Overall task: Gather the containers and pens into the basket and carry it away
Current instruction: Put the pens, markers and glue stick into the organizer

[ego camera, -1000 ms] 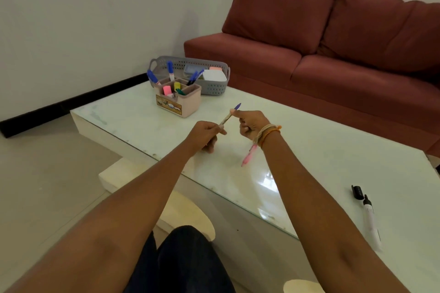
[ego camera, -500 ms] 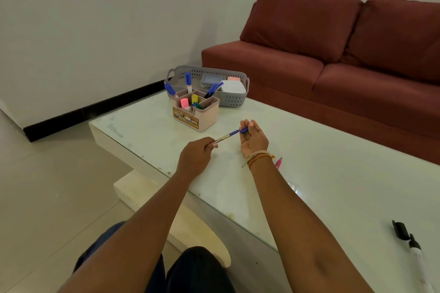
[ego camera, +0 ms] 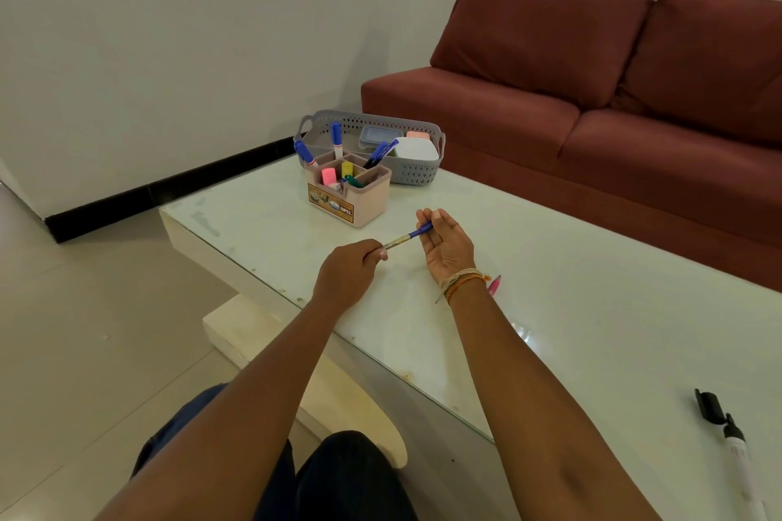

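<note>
Blue-capped and slim, the pen (ego camera: 408,234) spans the gap between both hands — its long axis runs from the left hand (ego camera: 352,269), which pinches the near end, up and right to the right hand (ego camera: 445,243), palm up, fingertips closing on the cap. The organiser (ego camera: 349,195) stands just beyond them, the grey basket (ego camera: 417,173) touching or just behind it, nothing between. A pink pen (ego camera: 494,285) peeks out beside the right wrist, and an uncapped marker (ego camera: 738,461) lies well apart at the table (ego camera: 592,309) edge — both probably still to gather.
</note>
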`<state>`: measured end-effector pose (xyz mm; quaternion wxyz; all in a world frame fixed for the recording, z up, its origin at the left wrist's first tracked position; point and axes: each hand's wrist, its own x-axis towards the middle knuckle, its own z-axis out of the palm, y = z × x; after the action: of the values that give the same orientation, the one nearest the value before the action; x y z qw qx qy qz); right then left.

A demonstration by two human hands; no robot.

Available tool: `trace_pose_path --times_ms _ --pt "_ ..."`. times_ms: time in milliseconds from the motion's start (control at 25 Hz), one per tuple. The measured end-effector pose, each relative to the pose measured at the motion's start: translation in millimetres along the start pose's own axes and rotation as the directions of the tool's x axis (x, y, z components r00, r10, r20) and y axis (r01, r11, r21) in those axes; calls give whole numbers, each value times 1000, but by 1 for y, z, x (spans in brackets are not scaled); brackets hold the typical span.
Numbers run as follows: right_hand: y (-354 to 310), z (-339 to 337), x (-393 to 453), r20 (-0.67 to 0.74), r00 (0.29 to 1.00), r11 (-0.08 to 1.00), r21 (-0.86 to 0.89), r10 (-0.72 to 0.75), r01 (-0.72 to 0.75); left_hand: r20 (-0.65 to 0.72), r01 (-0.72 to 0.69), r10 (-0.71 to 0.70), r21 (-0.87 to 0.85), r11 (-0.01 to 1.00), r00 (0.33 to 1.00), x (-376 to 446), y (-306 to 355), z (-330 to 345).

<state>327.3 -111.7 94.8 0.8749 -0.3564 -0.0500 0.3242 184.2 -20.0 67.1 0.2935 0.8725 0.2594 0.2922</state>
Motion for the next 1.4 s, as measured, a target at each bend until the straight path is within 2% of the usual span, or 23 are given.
trace_pose_path --times_ms 160,240,320,400,440,520,560,600,680,760,800,880,1000,1040,1200,1320,1400 --pt "9 10 -3 54 998 948 -315 -38 53 -49 56 -57 -15 998 997 1 -2 0" --pt "15 15 -5 38 997 939 -338 -61 71 -76 106 -106 -3 994 991 3 -2 -1" --pt "14 23 -6 74 997 927 -372 -24 50 -71 118 -122 -49 992 990 4 -3 -1" --pt "9 40 -7 175 984 855 -514 32 64 -52 120 -132 -187 975 990 6 -1 -3" --pt "5 53 -6 236 972 816 -565 19 121 -53 149 -172 -297 943 984 9 0 -6" --pt "-4 89 2 332 935 755 -579 -127 308 -53 265 -342 -526 808 938 19 -2 -15" --pt "-10 107 10 348 908 697 -591 -234 406 -48 314 -412 -568 760 910 24 -4 -20" --pt "-17 125 19 353 874 608 -628 -334 486 -65 352 -448 -523 776 892 29 -7 -22" --pt "-28 152 40 396 793 391 -711 -463 584 -144 381 -418 -228 896 897 36 -12 -16" --pt "-29 163 62 441 725 202 -765 -529 612 -220 351 -329 69 934 919 40 -15 -5" --pt "-26 166 71 455 720 137 -789 -524 598 -240 337 -299 139 931 924 41 -16 0" --pt "-17 167 89 469 764 38 -842 -444 539 -216 316 -273 203 927 938 45 -20 4" --pt "-4 172 110 423 826 -15 -893 -372 450 -160 306 -270 282 909 949 51 -27 9" --pt "1 173 115 419 837 -66 -903 -352 424 -154 314 -280 281 907 948 53 -29 11" --pt "9 174 121 418 880 -413 -859 -227 302 -145 303 -271 296 906 952 55 -31 10" --pt "-3 167 109 412 876 -456 -849 -252 268 -126 314 -289 282 907 949 53 -26 6" --pt "-18 154 93 413 834 -338 -894 -366 295 -159 307 -273 257 916 949 49 -20 3"
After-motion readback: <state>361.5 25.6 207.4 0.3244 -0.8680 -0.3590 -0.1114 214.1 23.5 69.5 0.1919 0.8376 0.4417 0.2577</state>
